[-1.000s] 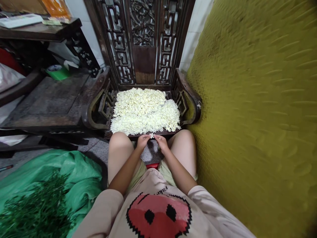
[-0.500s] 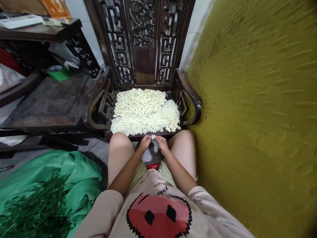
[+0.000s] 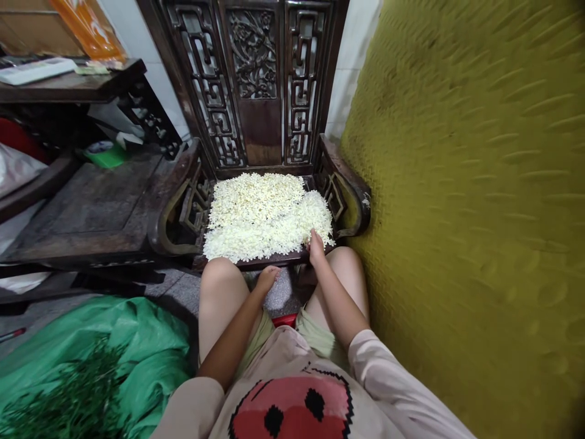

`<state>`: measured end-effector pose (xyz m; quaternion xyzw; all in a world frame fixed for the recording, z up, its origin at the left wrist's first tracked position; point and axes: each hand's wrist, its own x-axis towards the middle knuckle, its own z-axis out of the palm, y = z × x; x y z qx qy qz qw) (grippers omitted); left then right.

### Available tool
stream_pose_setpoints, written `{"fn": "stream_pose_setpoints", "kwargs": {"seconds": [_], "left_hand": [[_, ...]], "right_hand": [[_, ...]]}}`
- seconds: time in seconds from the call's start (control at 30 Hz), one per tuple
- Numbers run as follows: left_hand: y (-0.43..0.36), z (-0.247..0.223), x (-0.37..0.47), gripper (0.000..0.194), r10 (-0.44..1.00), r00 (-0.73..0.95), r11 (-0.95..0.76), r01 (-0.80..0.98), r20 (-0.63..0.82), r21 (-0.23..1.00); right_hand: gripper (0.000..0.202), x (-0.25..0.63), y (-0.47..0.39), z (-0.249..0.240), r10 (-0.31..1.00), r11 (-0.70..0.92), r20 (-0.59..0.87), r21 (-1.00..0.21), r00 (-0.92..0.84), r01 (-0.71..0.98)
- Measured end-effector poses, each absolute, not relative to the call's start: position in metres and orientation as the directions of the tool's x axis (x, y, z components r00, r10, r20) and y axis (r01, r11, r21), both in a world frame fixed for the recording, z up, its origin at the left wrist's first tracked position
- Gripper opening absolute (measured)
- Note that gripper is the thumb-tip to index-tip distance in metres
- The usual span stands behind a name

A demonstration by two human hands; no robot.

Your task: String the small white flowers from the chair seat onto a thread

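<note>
White flowers point(image 3: 256, 201), small and many-petalled, lie in a thick spread over the seat of a dark carved wooden chair point(image 3: 260, 122). At the front right edge of this spread is my right hand point(image 3: 316, 249), its fingers drawn together against the blossoms. What its fingertips grip is hidden among the petals. Lower and to the left, my left hand point(image 3: 267, 279) hovers between my knees, just in front of the seat edge. Its fingers are curled closed, and anything inside them is too small to make out.
A yellow textured sheet point(image 3: 457, 201) stands close along the right side. Left of the chair is a dark wooden seat point(image 3: 86, 195) with a green tape roll point(image 3: 107, 155). Green leafy sprigs point(image 3: 68, 390) lie on a green sack point(image 3: 150, 329) at lower left.
My hands were together over a white flower in front of the seat. The right has moved forward and right to the flowers; the left stays near my knees. The view has tilted up slightly.
</note>
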<state>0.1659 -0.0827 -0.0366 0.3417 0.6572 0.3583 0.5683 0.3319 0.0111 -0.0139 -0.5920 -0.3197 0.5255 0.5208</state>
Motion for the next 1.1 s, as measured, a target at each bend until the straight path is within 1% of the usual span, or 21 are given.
{"fn": "stream_pose_setpoints", "kwargs": {"seconds": [0.03, 0.1, 0.17, 0.23, 0.3, 0.37, 0.53, 0.6, 0.67, 0.77, 0.83, 0.9, 1.1], "left_hand": [[-0.082, -0.035, 0.167, 0.02, 0.874, -0.124, 0.477, 0.041, -0.47, 0.878], [-0.083, -0.029, 0.17, 0.023, 0.929, -0.131, 0.354, 0.038, -0.346, 0.935], [-0.087, -0.022, 0.173, 0.025, 0.972, -0.111, 0.211, 0.047, -0.205, 0.976], [-0.093, -0.017, 0.174, 0.027, 0.988, -0.052, 0.146, 0.081, -0.142, 0.986], [-0.1, -0.015, 0.175, 0.028, 0.987, 0.019, 0.158, 0.118, -0.161, 0.98], [-0.106, -0.016, 0.175, 0.028, 0.98, 0.042, 0.191, 0.116, -0.197, 0.975], [-0.11, -0.021, 0.176, 0.024, 0.969, -0.019, 0.245, 0.04, -0.245, 0.969], [-0.108, -0.023, 0.176, 0.024, 0.969, -0.047, 0.245, 0.032, -0.244, 0.969], [-0.105, -0.024, 0.174, 0.026, 0.963, -0.085, 0.255, -0.007, -0.255, 0.967], [-0.101, -0.025, 0.171, 0.03, 0.941, -0.121, 0.306, -0.103, -0.317, 0.946], [-0.098, -0.025, 0.17, 0.033, 0.921, -0.119, 0.353, -0.15, -0.371, 0.924], [-0.097, -0.026, 0.169, 0.035, 0.907, -0.12, 0.378, -0.184, -0.403, 0.907], [-0.095, -0.023, 0.169, 0.037, 0.908, -0.158, 0.353, -0.21, -0.388, 0.912]], "right_hand": [[0.053, 0.325, 0.0, -0.016, 0.908, -0.311, -0.358, -0.924, 0.218, -0.222], [0.051, 0.311, -0.025, -0.019, 0.898, -0.393, -0.431, -0.877, 0.088, -0.277], [0.051, 0.301, -0.05, -0.019, 0.891, -0.437, -0.453, -0.858, -0.002, -0.27], [0.054, 0.296, -0.07, -0.017, 0.886, -0.46, -0.459, -0.858, -0.064, -0.226], [0.057, 0.297, -0.084, -0.014, 0.879, -0.476, -0.465, -0.858, -0.106, -0.191], [0.06, 0.3, -0.091, -0.012, 0.873, -0.486, -0.468, -0.856, -0.135, -0.177], [0.06, 0.305, -0.095, -0.011, 0.858, -0.506, -0.474, -0.846, -0.199, -0.168], [0.055, 0.306, -0.094, -0.012, 0.846, -0.524, -0.49, -0.836, -0.208, -0.161], [0.046, 0.307, -0.092, -0.013, 0.84, -0.536, -0.506, -0.83, -0.196, -0.154], [0.031, 0.308, -0.089, -0.015, 0.845, -0.531, -0.51, -0.834, -0.161, -0.149], [0.026, 0.308, -0.088, -0.015, 0.852, -0.521, -0.5, -0.84, -0.157, -0.153], [0.027, 0.306, -0.088, -0.015, 0.864, -0.501, -0.478, -0.85, -0.16, -0.164], [0.035, 0.298, -0.089, -0.016, 0.894, -0.449, -0.428, -0.862, -0.137, -0.236]]}}
